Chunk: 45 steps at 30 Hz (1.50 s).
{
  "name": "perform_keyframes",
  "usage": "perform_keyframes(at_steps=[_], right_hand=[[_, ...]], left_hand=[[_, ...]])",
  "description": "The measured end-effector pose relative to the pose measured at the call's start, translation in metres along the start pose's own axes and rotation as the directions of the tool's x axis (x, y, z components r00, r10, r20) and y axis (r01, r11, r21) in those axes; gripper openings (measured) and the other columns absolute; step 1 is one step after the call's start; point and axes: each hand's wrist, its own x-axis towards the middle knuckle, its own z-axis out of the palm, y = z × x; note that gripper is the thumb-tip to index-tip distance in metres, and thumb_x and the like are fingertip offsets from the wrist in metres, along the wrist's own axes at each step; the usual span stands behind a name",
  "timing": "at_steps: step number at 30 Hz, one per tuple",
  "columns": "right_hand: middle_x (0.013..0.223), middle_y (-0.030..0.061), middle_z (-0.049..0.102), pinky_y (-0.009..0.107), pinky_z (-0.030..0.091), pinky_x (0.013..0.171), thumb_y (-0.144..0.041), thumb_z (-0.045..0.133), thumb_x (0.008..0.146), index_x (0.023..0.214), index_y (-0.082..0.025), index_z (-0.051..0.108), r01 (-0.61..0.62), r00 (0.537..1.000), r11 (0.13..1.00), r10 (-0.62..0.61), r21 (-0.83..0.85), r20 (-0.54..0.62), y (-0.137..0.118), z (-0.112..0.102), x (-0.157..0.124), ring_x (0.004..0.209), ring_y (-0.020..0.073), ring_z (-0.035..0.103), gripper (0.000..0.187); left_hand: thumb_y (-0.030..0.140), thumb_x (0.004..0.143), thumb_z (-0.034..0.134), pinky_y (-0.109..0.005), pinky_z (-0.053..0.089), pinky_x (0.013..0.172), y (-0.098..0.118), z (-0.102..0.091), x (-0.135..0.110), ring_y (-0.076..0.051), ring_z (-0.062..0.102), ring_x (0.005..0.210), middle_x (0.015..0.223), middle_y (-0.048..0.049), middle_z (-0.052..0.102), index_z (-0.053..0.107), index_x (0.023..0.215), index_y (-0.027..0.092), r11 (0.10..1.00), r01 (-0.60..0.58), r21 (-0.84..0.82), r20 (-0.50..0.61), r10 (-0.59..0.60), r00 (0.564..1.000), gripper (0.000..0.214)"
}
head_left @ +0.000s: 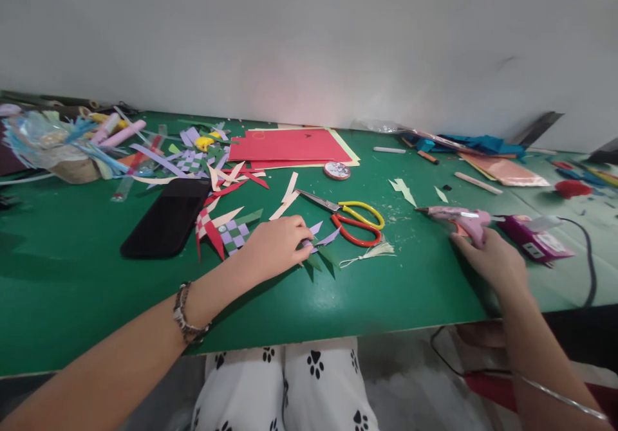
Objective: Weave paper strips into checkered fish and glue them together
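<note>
My left hand (277,241) is closed over a woven paper piece with purple and green strips (324,249), low above the green table. Its fingers cover the middle of the piece, and pointed ends stick out on the right. On the right side, my right hand (497,260) grips the handle of a pink glue gun (458,215), whose nozzle points left. Between the hands lie scissors (355,219) with one yellow and one red handle. A cream tassel (371,253) rests just below them. Woven red-and-white paper (207,228) sits left of my left wrist.
A black phone (167,219) lies at left, near a heap of paper strips (193,154). Red paper sheets (292,148) and a round tin (337,171) are at the back. A purple power strip (533,238) with a cable stands beside the glue gun.
</note>
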Motion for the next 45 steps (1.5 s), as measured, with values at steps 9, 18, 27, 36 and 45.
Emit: perform_keyframes(at_steps=[9,18,27,36,45], right_hand=[[0.088,0.0083,0.061,0.034,0.046,0.072,-0.033,0.040,0.082,0.089,-0.020,0.058,0.677,0.709,0.629,-0.696,0.381,-0.111,-0.065,0.003,-0.037,0.082,0.0188,0.057,0.023],[0.075,0.0057,0.058,0.028,0.046,0.063,-0.021,0.042,0.081,0.071,-0.017,0.054,0.587,0.683,0.552,-0.730,0.592,0.004,-0.102,0.016,-0.052,0.070,0.0141,0.054,0.015],[0.065,0.0002,0.061,0.024,0.041,0.059,-0.027,0.043,0.080,0.075,-0.020,0.053,0.526,0.784,0.651,-0.621,0.548,-0.015,-0.107,-0.014,-0.060,0.062,0.0129,0.055,0.014],[0.055,-0.0030,0.055,0.018,0.035,0.046,-0.021,0.044,0.076,0.068,-0.017,0.052,0.427,0.744,0.602,-0.658,0.675,0.117,-0.140,-0.007,-0.057,0.047,0.0073,0.046,0.012],[0.052,-0.0027,0.053,0.019,0.034,0.046,-0.017,0.044,0.072,0.078,-0.016,0.059,0.443,0.754,0.675,-0.636,0.590,0.162,-0.134,0.009,-0.055,0.044,0.0081,0.044,0.016]], left_hand=[[0.029,0.081,0.037,-0.022,0.038,0.049,-0.001,0.000,0.001,-0.014,0.057,0.072,0.093,-0.0035,0.060,0.063,0.091,0.020,1.000,-0.008,0.000,-0.004,0.008,1.000,0.029],[0.030,0.081,0.038,-0.022,0.038,0.049,0.000,-0.001,0.000,-0.014,0.057,0.072,0.093,-0.0031,0.060,0.063,0.091,0.020,1.000,0.000,0.002,-0.001,0.000,1.000,0.029],[0.030,0.080,0.038,-0.022,0.039,0.049,0.000,0.000,0.000,-0.014,0.058,0.072,0.093,-0.0022,0.060,0.063,0.091,0.021,1.000,0.006,0.026,-0.012,-0.006,1.000,0.029],[0.030,0.081,0.038,-0.023,0.040,0.053,0.000,0.001,0.000,-0.015,0.057,0.073,0.092,-0.0020,0.060,0.063,0.091,0.020,1.000,0.002,0.018,-0.004,-0.002,1.000,0.028],[0.030,0.081,0.038,-0.023,0.039,0.051,0.000,0.000,0.000,-0.015,0.057,0.075,0.093,-0.0019,0.059,0.062,0.091,0.021,1.000,0.006,-0.003,0.002,-0.006,1.000,0.028]])
